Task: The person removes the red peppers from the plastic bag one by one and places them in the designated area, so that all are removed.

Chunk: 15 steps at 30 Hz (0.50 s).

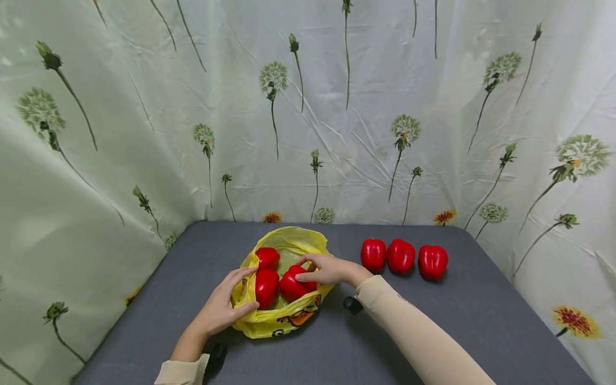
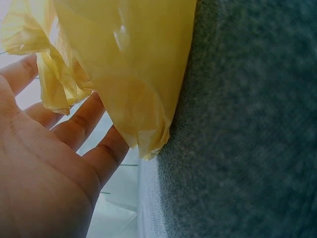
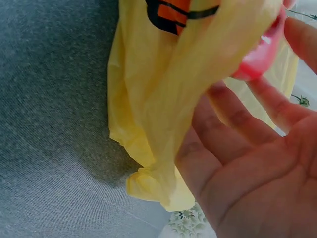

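A yellow plastic bag point(image 1: 300, 235) stands on the table with its mouth spread open. Inside lie a red bell pepper point(image 1: 267, 258) at the back left and another red bell pepper point(image 1: 266, 287) in front of it. My right hand point(image 1: 327, 269) reaches over the bag's right rim and grips a third pepper point(image 1: 291, 286) from above, thumb on the near side. The right wrist view shows this pepper point(image 3: 257, 57) at the fingertips, partly behind the yellow plastic. At the bag's left side my left hand point(image 1: 221, 305) touches the rim with fingers and thumb spread, fairly straight.
Three more red bell peppers, a left one point(image 1: 373, 255), a middle one point(image 1: 400, 256) and a right one point(image 1: 432, 262), stand in a row right of the bag. A flower-printed curtain point(image 1: 337, 133) hangs behind the grey table point(image 1: 192, 256).
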Motion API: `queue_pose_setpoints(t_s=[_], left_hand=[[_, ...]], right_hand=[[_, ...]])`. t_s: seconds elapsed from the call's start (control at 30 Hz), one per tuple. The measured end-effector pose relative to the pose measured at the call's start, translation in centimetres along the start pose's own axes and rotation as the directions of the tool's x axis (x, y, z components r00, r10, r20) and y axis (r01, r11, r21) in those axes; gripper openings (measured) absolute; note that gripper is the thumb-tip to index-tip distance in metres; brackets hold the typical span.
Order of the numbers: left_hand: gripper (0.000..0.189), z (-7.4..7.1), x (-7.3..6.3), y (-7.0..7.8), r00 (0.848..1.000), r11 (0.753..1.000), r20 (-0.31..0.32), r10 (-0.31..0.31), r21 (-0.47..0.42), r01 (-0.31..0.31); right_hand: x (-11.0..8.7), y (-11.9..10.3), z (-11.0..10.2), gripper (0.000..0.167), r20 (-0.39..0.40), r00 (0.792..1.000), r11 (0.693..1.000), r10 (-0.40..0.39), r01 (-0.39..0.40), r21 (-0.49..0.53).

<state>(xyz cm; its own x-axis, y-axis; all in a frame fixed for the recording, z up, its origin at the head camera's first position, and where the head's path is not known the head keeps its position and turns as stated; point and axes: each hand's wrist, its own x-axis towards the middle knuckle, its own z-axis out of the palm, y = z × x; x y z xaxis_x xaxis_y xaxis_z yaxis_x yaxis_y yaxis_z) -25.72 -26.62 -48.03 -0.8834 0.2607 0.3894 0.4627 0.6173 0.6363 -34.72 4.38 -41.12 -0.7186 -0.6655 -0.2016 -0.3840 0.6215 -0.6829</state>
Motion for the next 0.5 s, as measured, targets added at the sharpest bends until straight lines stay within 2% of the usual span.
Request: queue_pose_setpoints(t_s=[0.27,0.5], left_hand=[[0.071,0.01,-0.11,0.03,1.0,1.0,0.015,-0.016,0.003,0.016],[0.071,0.0,-0.09,0.11,1.0,1.0,0.01,-0.02,-0.002,0.02]], right_hand=[[0.22,-0.34,-0.27,0.04,0.068,0.997,0.99,0.045,-0.054,0.133],[0.8,-0.68,0.42,0.036,0.089,0.996,0.985,-0.023,0.007,0.175]])
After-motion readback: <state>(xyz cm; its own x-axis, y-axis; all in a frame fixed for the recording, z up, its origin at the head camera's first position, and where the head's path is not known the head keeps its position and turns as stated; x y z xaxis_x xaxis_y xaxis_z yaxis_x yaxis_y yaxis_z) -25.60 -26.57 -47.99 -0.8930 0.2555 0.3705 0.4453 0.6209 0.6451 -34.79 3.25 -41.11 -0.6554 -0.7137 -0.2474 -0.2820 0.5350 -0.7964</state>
